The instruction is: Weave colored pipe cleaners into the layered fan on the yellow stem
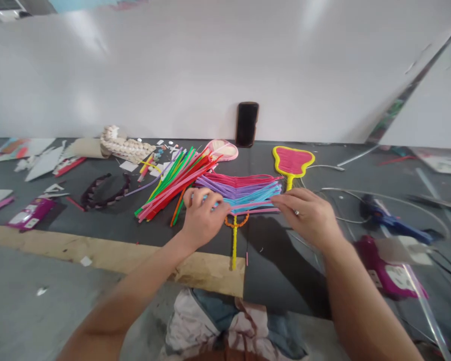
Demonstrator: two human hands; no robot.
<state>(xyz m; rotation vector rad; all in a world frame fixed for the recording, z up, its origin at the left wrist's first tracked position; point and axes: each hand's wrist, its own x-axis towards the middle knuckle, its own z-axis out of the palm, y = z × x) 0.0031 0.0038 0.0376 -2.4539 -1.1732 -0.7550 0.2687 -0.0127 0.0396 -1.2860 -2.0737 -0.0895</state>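
A layered panel of pink, purple and blue pipe cleaners [240, 193] lies on the dark mat [78, 225]. My left hand [205, 215] pinches its left end, and my right hand [304, 215] grips its right end, a ring on one finger. Below the panel, an orange beaded loop [235, 221] tops a yellow stem [234, 245]. A loose bundle of green, red and pink pipe cleaners [173, 183] lies just beyond my left hand. Beyond my right hand sits a pink-and-yellow woven paddle [293, 163].
Two glue guns, blue [393, 220] and magenta [383, 273], lie at right among cables. A phone [247, 124] leans on the white wall [225, 65]. A cream woven piece [126, 145], dark braided ring [105, 191] and paper scraps lie at left.
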